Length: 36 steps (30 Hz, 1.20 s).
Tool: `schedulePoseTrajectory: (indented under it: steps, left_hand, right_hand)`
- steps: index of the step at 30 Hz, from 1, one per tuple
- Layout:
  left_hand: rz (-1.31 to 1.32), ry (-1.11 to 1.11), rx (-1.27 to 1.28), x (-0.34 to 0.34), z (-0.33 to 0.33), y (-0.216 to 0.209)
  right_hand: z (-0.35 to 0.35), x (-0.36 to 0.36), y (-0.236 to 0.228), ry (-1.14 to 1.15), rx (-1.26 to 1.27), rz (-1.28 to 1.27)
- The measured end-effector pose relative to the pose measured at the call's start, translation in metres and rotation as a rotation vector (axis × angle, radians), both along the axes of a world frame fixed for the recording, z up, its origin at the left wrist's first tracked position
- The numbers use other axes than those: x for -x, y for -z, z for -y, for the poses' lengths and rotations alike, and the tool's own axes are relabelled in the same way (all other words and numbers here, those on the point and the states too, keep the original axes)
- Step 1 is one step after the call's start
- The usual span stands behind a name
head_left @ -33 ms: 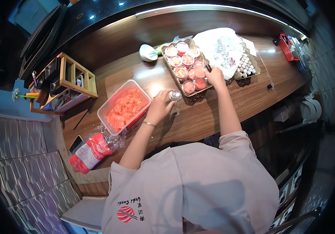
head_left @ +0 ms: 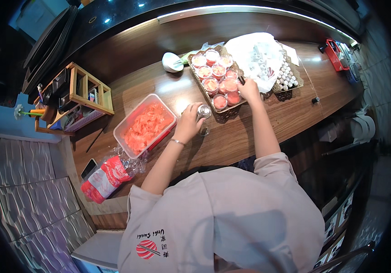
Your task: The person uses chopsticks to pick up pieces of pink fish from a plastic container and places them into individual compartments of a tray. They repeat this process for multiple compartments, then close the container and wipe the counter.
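Observation:
My left hand (head_left: 188, 124) is closed around a small clear plastic cup (head_left: 204, 110), held above the table beside the tub. Just below it, a clear round rim (head_left: 204, 131) shows, too faint to tell what it belongs to. My right hand (head_left: 250, 90) is closed on a short dark utensil (head_left: 241, 80) at the right edge of a woven basket (head_left: 226, 109); the utensil's kind is not clear. In that basket stand several clear cups (head_left: 211, 85) filled with pink-orange slices. A clear tub (head_left: 121, 123) heaped with thin orange-pink slices (head_left: 147, 125) sits left of my left hand.
A white plastic bag (head_left: 254, 54) lies right of the basket, beside a second basket (head_left: 291, 88) of small white pieces. A white cup-like vessel (head_left: 172, 63) stands farther back. At left are a wooden rack (head_left: 90, 91), a red-and-white packet (head_left: 106, 178) and a phone (head_left: 89, 168).
My right hand has shifted very slightly left with the dark utensil. My left hand, still around the clear cup, has moved a touch to the right.

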<state>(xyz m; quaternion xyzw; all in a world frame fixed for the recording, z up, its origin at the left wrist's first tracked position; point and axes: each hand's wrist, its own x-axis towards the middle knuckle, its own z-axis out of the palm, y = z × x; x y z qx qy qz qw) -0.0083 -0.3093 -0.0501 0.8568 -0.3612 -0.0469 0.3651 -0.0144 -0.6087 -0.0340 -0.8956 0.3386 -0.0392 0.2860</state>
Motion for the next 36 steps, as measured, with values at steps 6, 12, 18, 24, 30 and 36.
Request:
schedulePoseTrajectory:
  steps: [6,12,18,24,30,36]
  left_hand:
    - [-0.003,0.001,-0.327,-0.009,0.026,0.029]
    - [-0.064,-0.068,-0.125,-0.002,0.01,0.037]
    - [-0.613,-0.254,0.391,0.04,-0.048,0.003]
    - [-1.007,-0.394,0.935,0.072,-0.138,-0.014]
    - [-0.893,-0.48,1.247,0.094,-0.198,-0.018]
    - [-0.78,-0.583,1.252,0.11,-0.241,-0.033]
  right_hand:
    - [-0.003,-0.003,0.007,-0.006,-0.132,0.024]
    - [0.0,0.031,-0.047,0.04,-0.192,0.152]
    - [-0.039,0.071,-0.152,0.006,-0.401,0.981]
    - [-0.089,0.052,-0.151,-0.151,-0.664,0.849]
    - [-0.213,0.007,-0.089,-0.605,-0.923,0.451]
    - [-0.263,-0.024,-0.028,-0.831,-0.363,0.329]
